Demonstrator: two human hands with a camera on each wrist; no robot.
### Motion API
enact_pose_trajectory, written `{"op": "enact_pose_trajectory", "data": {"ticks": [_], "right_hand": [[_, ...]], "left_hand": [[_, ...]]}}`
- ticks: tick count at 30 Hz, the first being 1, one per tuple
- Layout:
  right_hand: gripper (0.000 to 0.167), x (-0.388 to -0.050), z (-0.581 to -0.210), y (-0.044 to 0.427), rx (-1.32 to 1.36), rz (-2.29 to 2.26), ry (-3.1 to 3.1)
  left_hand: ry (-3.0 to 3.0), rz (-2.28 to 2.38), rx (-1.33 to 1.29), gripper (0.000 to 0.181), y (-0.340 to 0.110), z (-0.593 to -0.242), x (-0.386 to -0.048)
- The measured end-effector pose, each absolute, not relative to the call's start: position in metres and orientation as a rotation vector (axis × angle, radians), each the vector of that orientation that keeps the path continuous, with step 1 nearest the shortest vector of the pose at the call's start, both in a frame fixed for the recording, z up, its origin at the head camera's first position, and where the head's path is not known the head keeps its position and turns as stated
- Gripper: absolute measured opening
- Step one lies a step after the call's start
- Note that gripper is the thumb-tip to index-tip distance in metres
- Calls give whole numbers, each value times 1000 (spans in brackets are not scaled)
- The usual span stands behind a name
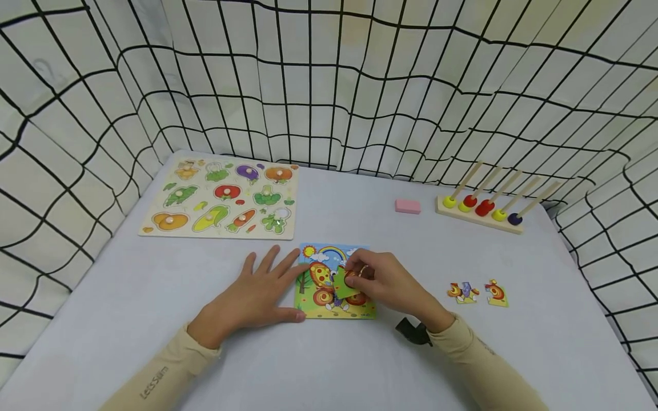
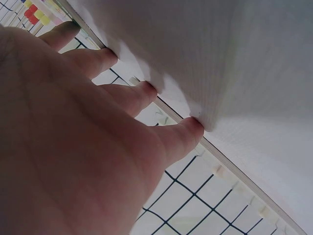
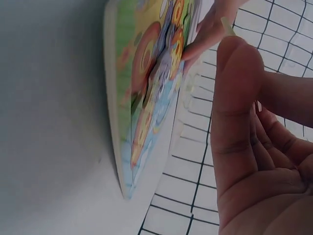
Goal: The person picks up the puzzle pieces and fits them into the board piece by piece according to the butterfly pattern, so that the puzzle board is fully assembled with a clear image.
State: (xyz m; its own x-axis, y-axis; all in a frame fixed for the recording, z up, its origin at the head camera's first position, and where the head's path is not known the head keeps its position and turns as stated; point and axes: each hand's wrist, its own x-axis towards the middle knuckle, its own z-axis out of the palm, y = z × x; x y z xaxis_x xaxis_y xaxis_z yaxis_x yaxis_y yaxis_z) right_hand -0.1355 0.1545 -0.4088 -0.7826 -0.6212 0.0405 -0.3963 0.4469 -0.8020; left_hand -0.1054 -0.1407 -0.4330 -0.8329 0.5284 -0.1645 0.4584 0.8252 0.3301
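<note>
A square picture puzzle board with a butterfly, a sun and a rainbow lies on the table in front of the person. Above its right half, the right hand pinches a mostly green puzzle piece between thumb and fingers; in the right wrist view only a thin edge of the piece shows. Fingers spread, the left hand rests on the table at the board's left side, its index finger and thumb tip at the board's edge. Two loose puzzle pieces, one with a purple figure and one with an orange spiral, lie to the right.
A wooden vegetable puzzle board lies at the back left. Toward the back right are a pink block and a peg stand with coloured beads. Black netting encloses the table's back and sides.
</note>
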Motion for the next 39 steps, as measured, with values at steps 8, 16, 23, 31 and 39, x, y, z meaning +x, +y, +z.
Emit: {"op": "enact_pose_trajectory", "data": {"ticks": [8,16,23,31,39], "right_hand": [[8,-133,-413,133,-835,-1302,2340],[5,-130,-421,115,-790,-1344,2240],[4,-125,-427,105,-794,-1328,2284],[4,-123,-431,100,-761,-1245,2351],[4,-122,-429,95,-767,-1172,2379]], "left_hand": [[2764,410,771,96,-142,-433,-105],[2772,388,777,95,-142,-432,-104],[2783,394,787,94,-142,-430,-104],[2784,387,785,94,-141,-430,-103],[2779,399,781,95,-141,-432,-104]]}}
